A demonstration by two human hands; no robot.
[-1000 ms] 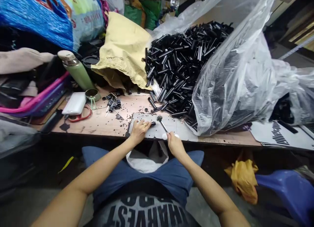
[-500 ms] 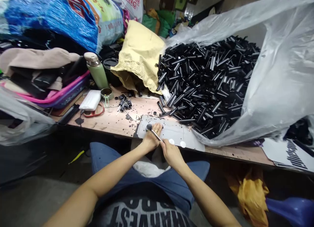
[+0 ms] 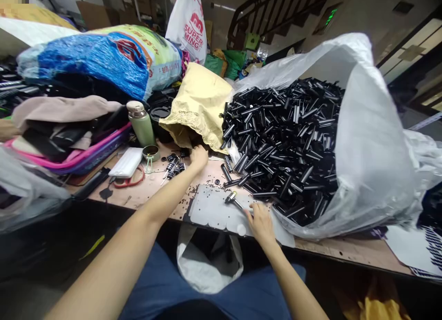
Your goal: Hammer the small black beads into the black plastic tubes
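My left hand (image 3: 199, 157) is at the mouth of a yellow paper sack (image 3: 198, 106), its fingertips hidden against the dark opening. Beside it lies a small cluster of black ribbed parts with metal pins (image 3: 173, 165). My right hand (image 3: 261, 222) grips the handle end of a small hammer (image 3: 238, 203), whose metal head with a yellowish face rests over the grey plate (image 3: 209, 212). Tiny dark rings lie scattered on the table left of the plate. To the right, a big heap of glossy black tube pieces (image 3: 283, 136) fills a clear plastic bag (image 3: 373, 140).
A green flask (image 3: 142, 126), a round tin (image 3: 151, 153), a white power bank (image 3: 126, 162) and red scissors (image 3: 130, 179) stand left. Behind is a pink basket (image 3: 78, 159) of cloths. A white open sack (image 3: 207, 276) hangs between my knees, below the table edge.
My left hand has left the plate and reached forward to the yellow sack's mouth. My right hand has moved right with the hammer, lowering it over the plate. The view has tilted up.
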